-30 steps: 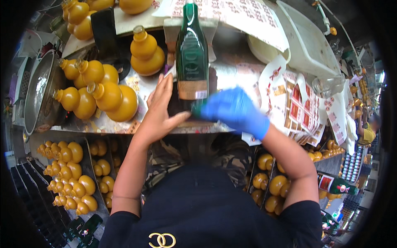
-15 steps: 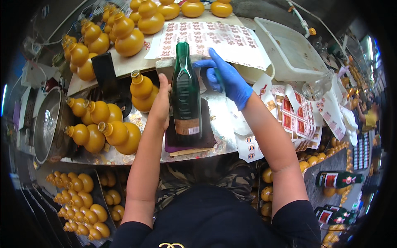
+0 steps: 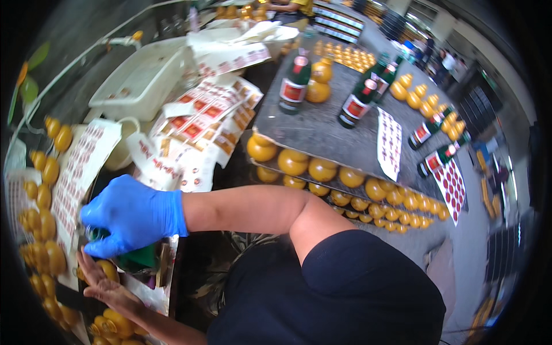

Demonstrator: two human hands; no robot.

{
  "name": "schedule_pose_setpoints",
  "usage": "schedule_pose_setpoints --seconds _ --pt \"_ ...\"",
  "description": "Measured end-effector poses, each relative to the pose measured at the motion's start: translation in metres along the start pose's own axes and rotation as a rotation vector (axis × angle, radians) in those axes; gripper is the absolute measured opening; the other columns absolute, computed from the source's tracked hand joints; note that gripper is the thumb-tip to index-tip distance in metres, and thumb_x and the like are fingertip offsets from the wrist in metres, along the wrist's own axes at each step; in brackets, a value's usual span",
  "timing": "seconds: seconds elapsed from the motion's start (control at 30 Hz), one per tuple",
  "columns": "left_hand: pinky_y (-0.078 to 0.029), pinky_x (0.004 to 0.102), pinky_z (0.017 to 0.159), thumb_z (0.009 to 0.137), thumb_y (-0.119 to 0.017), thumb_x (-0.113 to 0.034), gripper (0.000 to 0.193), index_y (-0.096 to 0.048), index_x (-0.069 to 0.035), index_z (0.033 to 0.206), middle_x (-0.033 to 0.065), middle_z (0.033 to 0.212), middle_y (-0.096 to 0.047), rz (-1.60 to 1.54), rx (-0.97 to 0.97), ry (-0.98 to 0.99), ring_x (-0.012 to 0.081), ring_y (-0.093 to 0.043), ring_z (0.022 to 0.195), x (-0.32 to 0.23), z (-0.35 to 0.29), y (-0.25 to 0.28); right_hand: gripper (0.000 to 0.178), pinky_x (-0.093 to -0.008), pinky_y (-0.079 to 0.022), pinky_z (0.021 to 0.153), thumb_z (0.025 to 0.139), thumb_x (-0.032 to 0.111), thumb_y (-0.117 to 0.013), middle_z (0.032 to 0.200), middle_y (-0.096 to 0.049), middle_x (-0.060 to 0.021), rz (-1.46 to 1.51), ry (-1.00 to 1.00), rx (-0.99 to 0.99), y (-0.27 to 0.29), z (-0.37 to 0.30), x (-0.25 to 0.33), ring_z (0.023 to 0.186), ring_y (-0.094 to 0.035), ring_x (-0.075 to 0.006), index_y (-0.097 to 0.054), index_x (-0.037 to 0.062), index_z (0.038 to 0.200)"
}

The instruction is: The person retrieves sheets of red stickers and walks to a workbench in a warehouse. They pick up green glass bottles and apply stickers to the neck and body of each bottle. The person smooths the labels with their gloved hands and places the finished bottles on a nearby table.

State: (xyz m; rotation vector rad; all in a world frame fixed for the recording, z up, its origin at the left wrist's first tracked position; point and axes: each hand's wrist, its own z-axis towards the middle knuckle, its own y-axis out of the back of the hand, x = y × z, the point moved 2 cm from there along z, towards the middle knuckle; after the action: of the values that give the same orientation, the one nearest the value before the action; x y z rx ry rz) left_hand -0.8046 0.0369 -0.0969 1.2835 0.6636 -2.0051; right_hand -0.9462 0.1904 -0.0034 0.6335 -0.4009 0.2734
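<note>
My right hand (image 3: 129, 215), in a blue glove, is at the lower left of the view, its fingers curled round the green glass bottle (image 3: 138, 260). Most of the bottle is hidden beneath the glove; part of its green body shows below the palm. My bare left hand (image 3: 109, 286) lies just beside it with fingers stretched out and apart, close to the gloved fingertips. Yellow gourd-shaped bottles (image 3: 118, 323) stand near my left wrist. A white sheet of small red labels (image 3: 86, 167) lies beyond the glove.
A pile of label sheets (image 3: 198, 112) and a clear plastic tub (image 3: 141, 77) occupy the bench's far side. To the right, a dark board (image 3: 322, 129) bears labelled green bottles (image 3: 356, 105), over stacked layers of yellow gourd bottles (image 3: 322, 169). People (image 3: 445, 66) are far off.
The view has swung to the right, bringing the board of labelled bottles into sight. My gloved right hand, earlier held apart with a finger stretched out, is now closed on the bottle.
</note>
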Motion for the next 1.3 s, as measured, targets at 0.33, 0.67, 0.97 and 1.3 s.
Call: schedule_pose_setpoints --seconds 0.33,0.67,0.97,1.3 --pt "-0.020 0.0352 0.108 0.095 -0.016 -0.058 0.072 -0.035 -0.003 0.138 0.0157 0.135 -0.046 -0.103 0.305 -0.074 0.0217 -0.039 0.127 -0.024 -0.022 -0.079 0.032 -0.0239 -0.049 0.069 0.083 0.034 -0.066 0.079 -0.066 -0.0030 -0.491 -0.397 -0.317 0.273 -0.118 0.097 0.074 -0.060 -0.0079 -0.070 0.0030 0.093" --pt "-0.019 0.0380 0.107 0.098 -0.020 -0.051 0.062 -0.037 -0.006 0.137 0.0148 0.131 -0.047 -0.028 0.441 -0.003 0.0221 -0.038 0.126 -0.031 -0.063 -0.133 0.050 -0.0426 -0.050 0.073 0.076 0.056 -0.054 0.085 -0.067 -0.0165 -1.684 -1.042 -0.473 0.540 -0.268 0.105 0.082 -0.064 -0.0339 -0.071 0.0088 0.083" --pt "-0.046 0.0383 0.087 0.097 -0.024 -0.048 0.059 -0.041 -0.004 0.134 0.0162 0.131 -0.048 0.251 0.389 0.240 0.0299 -0.050 0.111 -0.009 -0.093 -0.116 0.049 -0.0449 -0.050 0.075 0.080 0.053 -0.056 0.098 -0.065 -0.0191 -1.763 -1.458 -0.707 0.647 -0.350 0.052 0.091 -0.063 -0.0359 -0.069 0.0070 0.093" --pt "-0.031 0.0376 0.100 0.094 -0.033 -0.047 0.057 -0.040 -0.010 0.137 0.0084 0.129 -0.049 0.309 0.391 0.193 0.0234 -0.043 0.118 0.009 -0.096 -0.116 0.054 -0.0440 -0.046 0.084 0.081 0.057 -0.048 0.108 -0.064 -0.0135 -1.708 -1.434 -0.719 0.694 -0.394 -0.009 0.099 -0.061 -0.0347 -0.067 0.0123 0.103"
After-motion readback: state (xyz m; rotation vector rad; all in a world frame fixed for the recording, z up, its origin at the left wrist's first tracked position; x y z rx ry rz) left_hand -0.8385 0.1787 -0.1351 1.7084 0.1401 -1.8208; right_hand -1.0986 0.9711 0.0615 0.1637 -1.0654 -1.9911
